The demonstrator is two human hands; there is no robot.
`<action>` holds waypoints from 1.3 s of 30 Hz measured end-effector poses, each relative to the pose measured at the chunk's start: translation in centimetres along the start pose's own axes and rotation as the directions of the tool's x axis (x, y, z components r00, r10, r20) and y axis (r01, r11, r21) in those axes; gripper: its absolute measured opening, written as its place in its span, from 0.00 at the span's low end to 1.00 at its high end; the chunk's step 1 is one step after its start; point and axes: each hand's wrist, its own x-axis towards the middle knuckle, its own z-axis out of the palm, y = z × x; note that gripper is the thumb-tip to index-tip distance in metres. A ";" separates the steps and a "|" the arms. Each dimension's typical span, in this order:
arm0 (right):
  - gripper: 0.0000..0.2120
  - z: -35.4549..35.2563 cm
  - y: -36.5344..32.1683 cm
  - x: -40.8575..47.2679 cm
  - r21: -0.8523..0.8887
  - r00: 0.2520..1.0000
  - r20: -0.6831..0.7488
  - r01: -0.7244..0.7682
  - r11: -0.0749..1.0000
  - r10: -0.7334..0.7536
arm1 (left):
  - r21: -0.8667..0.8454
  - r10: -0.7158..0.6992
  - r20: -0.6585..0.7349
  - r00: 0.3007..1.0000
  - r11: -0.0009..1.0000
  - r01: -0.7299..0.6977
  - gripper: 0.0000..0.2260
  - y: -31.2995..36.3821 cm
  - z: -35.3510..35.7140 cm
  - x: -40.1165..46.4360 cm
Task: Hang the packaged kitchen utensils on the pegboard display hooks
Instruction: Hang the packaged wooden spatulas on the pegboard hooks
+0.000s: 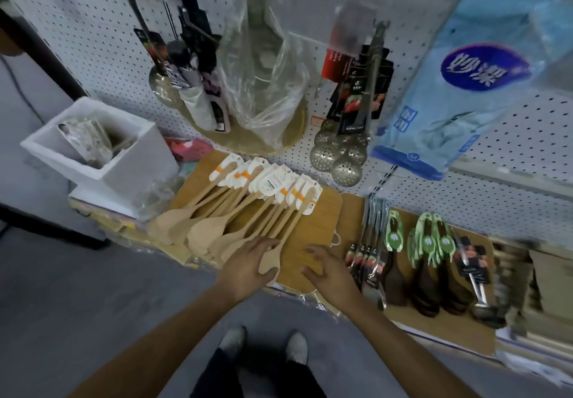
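Several pale wooden spatulas (217, 221) with white card labels lie fanned out on a wooden board (313, 230) on the low shelf. My left hand (248, 264) rests on the nearest spatula (270, 259), thumb under its blade and fingers over the handles. My right hand (328, 270) hovers over the bare board just to the right, fingers loosely spread and holding nothing. Above rises the white pegboard (465, 162), where packaged tongs (362, 93) and slotted metal ladles (338, 152) hang on hooks.
A white foam box (130, 162) stands at the left. A clear plastic bag (263, 87) and black packaged utensils (192, 66) hang at the middle. Dark spoons with green labels (431, 261) lie at the right. A blue glove pack (459, 87) hangs upper right.
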 end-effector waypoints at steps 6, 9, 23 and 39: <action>0.16 7.5 4.0 9.8 0.471 0.915 0.029 -0.367 0.802 0.401 | -0.077 -0.131 0.080 0.988 0.988 0.137 0.27 -6.6 5.9 9.4; 0.10 10.4 5.9 13.5 0.581 0.891 -0.005 -0.367 0.726 0.454 | -0.038 -0.161 0.050 0.986 0.986 0.163 0.24 -9.0 8.8 12.9; 0.09 14.9 9.2 17.1 0.810 0.833 0.041 -0.351 0.470 0.551 | 0.046 -0.309 0.095 0.946 0.951 0.306 0.20 -10.3 15.3 16.1; 0.09 7.6 0.2 2.0 0.863 0.744 -0.025 -0.321 0.390 0.667 | -0.453 -0.102 0.428 0.898 0.835 0.311 0.06 -1.0 5.5 5.5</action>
